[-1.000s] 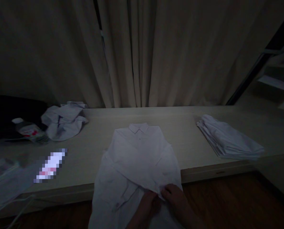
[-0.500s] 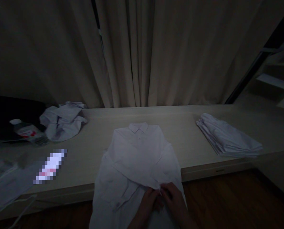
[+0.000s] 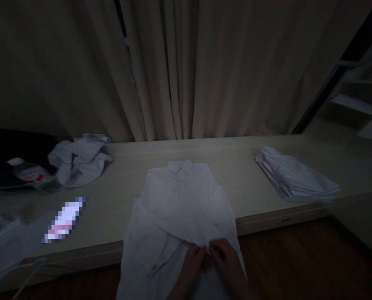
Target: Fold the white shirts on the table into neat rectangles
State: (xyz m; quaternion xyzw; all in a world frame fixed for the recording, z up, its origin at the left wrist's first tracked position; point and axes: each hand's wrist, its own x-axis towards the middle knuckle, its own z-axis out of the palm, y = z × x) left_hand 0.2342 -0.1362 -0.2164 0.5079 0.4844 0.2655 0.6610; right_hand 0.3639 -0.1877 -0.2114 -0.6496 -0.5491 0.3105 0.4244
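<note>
A white shirt (image 3: 179, 208) lies flat on the pale table (image 3: 245, 175), collar toward the curtain (image 3: 186, 66), its lower part hanging over the near edge. Both sleeves are folded across the front. The left hand (image 3: 193, 264) and right hand (image 3: 225, 258) meet at the shirt's lower middle, fingers closed in a pinch on the sleeve cuff; the hands touch each other. A stack of folded shirts (image 3: 295, 181) rests on the table to the right, well apart. A crumpled garment (image 3: 78, 162) lies at the left rear, a plastic bottle (image 3: 32, 177) just beside it
</note>
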